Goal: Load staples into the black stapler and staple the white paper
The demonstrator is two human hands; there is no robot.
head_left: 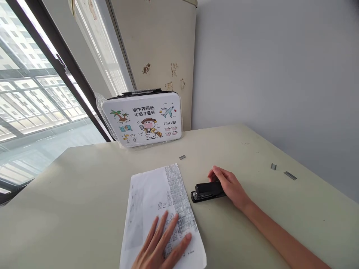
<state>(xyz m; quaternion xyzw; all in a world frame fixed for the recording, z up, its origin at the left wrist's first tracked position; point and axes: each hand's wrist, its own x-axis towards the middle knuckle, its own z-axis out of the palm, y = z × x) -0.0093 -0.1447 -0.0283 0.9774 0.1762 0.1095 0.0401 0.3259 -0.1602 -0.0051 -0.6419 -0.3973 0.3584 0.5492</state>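
A printed white paper sheet [157,209] lies on the pale table [70,194] in front of me. My left hand [161,244] rests flat on its lower part with fingers spread, holding nothing. To the right of the sheet lies a black stapler [204,191], its nose pointing left toward the paper. My right hand [230,186] lies over the stapler's rear end with its fingers curled around it.
A white cartoon-printed carry case [141,119] marked TRAVEL stands upright at the table's far edge. Loose staple strips [182,157] [290,175] and a smaller staple piece [273,166] lie on the table. A window is at left, a grey wall at right.
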